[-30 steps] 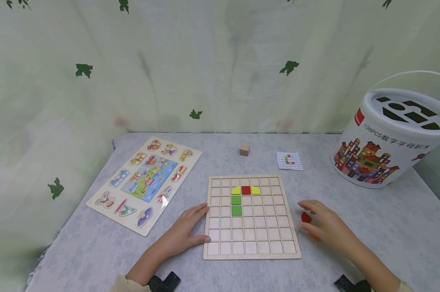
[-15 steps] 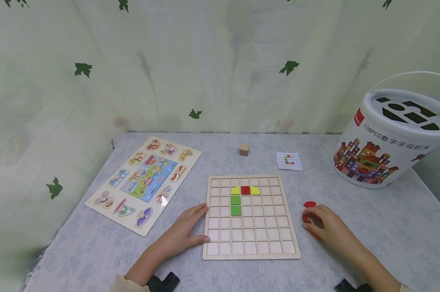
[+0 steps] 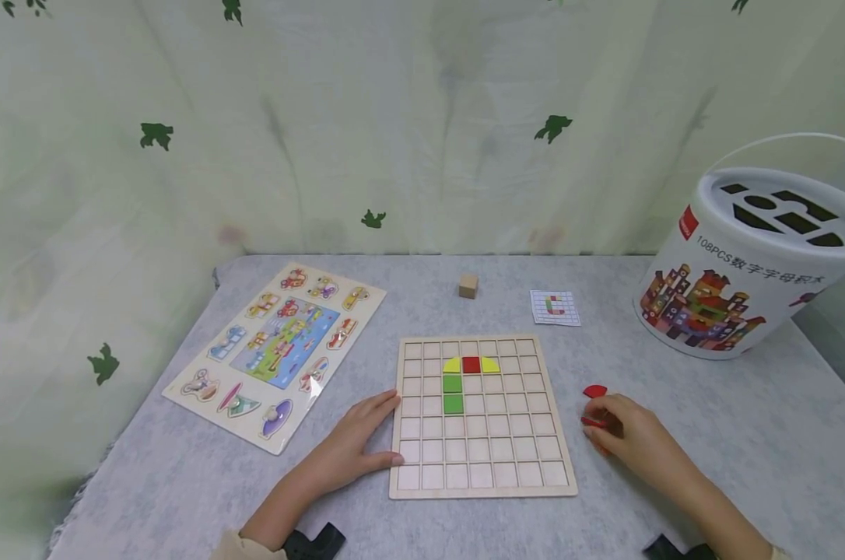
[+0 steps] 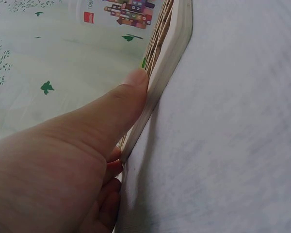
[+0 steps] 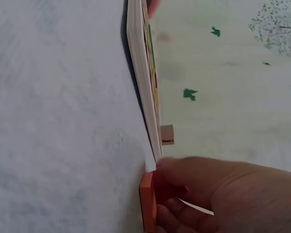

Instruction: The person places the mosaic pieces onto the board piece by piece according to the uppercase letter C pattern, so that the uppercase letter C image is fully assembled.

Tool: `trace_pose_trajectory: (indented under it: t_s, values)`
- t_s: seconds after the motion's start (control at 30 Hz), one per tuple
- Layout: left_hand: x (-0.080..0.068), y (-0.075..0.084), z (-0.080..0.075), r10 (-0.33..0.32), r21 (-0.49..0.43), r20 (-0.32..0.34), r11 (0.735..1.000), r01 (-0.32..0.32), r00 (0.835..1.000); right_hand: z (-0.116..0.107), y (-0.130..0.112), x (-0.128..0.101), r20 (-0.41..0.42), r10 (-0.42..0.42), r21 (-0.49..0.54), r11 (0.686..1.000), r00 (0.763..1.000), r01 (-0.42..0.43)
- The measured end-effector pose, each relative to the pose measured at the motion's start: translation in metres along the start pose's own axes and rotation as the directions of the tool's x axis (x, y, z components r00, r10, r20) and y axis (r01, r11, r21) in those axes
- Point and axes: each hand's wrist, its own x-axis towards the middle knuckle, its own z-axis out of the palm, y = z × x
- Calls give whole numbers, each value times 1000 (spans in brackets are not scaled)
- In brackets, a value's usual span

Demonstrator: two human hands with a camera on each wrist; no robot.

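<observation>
Pinching red piece (image 3: 594,422), right hand (image 3: 629,435); left hand (image 3: 355,443) flat against grid tray (image 3: 483,490).

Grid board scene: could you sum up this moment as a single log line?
left hand: flat against grid board left edge | right hand: fingers pinch red piece on table | second red piece: lies loose beside it

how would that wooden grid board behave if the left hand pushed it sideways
The grid board looks stiff and flat, so it would probably slide across the table rather than tip. The left hand presses its edge; the loose coloured tiles might shift.
</observation>
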Motion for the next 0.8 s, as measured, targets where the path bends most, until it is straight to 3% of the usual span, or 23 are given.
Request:
trace_pose_trajectory:
  t_s: [0.2,0.5,0.8]
  values:
    - [0,2,-1,2,3,-5,1000,-2,1000,-6,-1,-3,70,78,45,996,994,-81]
    - [-1,4,-2,-33,-16,20,999,34,999,-3,-1,-4,69,-42,-17,999,997,43]
    - [0,2,-1,-17,-4,6,1000,17,1000,-2,-9,-2,106,-3,-37,999,994,7]
